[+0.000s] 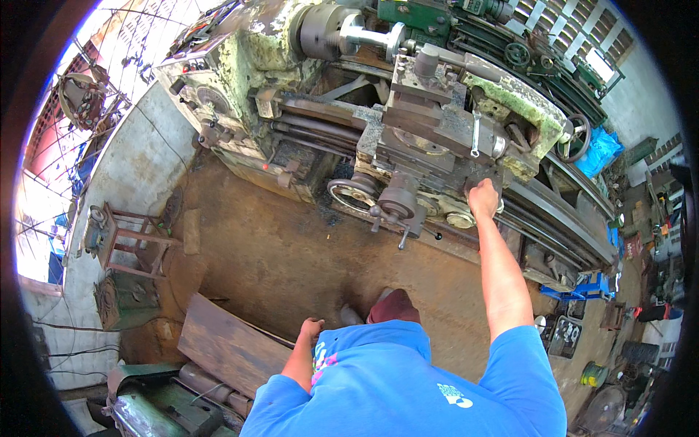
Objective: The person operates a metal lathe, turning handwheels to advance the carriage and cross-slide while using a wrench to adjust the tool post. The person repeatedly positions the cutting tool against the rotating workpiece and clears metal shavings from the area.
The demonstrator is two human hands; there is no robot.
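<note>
My right arm reaches out to the carriage (pixel 429 156) of a large, worn metal lathe. There my right hand (pixel 483 199) is closed against its right side, and whatever lies within the fingers is hidden. A steel wrench (pixel 475 135) rests on the slide just beyond that hand. My left hand (pixel 313 328) hangs low beside my body with its fingers curled in, and no object shows in it. At the far end of the lathe, the chuck (pixel 320 33) carries a shiny flanged metal workpiece (pixel 373 36). A handwheel (pixel 353 194) sits at the carriage's front left.
A wooden stool (pixel 138 240) stands by the left wall. Behind my left hand lies a brown board (pixel 233 339), with green machinery (pixel 160 400) beside it. A second green lathe (pixel 502 44) is at the back. A blue plastic bag (pixel 601 151) lies at the right.
</note>
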